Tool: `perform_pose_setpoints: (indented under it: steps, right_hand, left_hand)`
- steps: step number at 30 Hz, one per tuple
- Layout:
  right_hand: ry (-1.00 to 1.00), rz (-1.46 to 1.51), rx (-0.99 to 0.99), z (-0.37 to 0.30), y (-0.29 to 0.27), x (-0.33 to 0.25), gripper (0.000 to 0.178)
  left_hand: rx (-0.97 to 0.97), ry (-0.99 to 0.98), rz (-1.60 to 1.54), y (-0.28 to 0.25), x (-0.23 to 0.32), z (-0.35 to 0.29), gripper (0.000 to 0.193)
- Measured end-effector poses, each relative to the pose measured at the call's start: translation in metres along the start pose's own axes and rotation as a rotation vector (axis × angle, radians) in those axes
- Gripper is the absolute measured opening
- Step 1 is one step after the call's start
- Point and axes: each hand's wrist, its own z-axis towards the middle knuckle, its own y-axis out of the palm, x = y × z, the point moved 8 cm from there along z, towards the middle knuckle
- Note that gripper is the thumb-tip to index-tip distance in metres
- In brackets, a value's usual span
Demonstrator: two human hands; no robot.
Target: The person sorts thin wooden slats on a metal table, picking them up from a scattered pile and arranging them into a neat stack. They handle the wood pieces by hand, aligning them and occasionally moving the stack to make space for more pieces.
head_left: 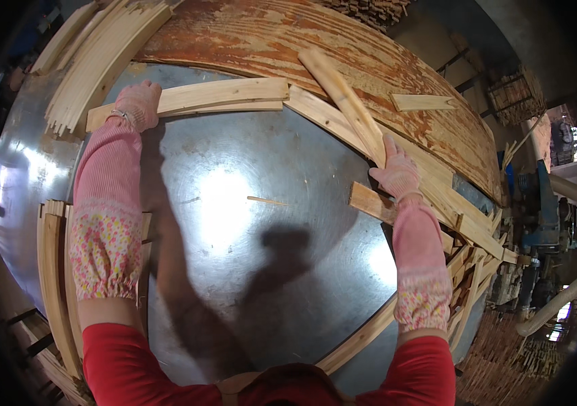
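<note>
My left hand [138,105], in a pink glove, is closed on the left part of a pale wooden slat [227,93]. A second strip lies along the near edge of that slat, on the metal table. My right hand [398,169], gloved too, grips the near end of another slat [342,98]. This one slants away to the far left and is slightly blurred. Beneath it, more long slats [325,118] run diagonally toward the right. A short wooden piece [371,201] sits just below my right hand. My right fingertips are partly hidden.
A shiny metal tabletop [234,162] carries a thin splinter [267,201]. Beyond it is a worn wooden board [248,34] with a short slat [424,102] on it. Slats are stacked at the far left [109,57], near left [51,271] and right [468,271]. Machinery [542,210] stands farther right.
</note>
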Motion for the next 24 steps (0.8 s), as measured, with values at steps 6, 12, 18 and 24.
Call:
perform_pose_setpoints:
  steps: [6, 12, 18, 24]
  right_hand:
    - [-0.017, 0.079, -0.316, -0.009, -0.04, -0.041, 0.092]
    - [0.204, 1.691, -0.796, -0.216, -0.009, -0.135, 0.089]
    - [0.187, 1.933, -0.647, -0.401, 0.0, -0.277, 0.09]
    - [0.375, 2.103, -0.878, -0.479, 0.011, -0.276, 0.069]
  left_hand:
    - [0.031, 0.058, -0.196, -0.046, -0.024, -0.098, 0.062]
    - [-0.423, -0.021, -1.545, 0.105, 0.048, -0.26, 0.119]
    - [-0.596, 0.03, -1.898, 0.16, 0.194, -0.454, 0.073]
    - [-0.859, -0.164, -2.386, 0.211, 0.159, -0.541, 0.063]
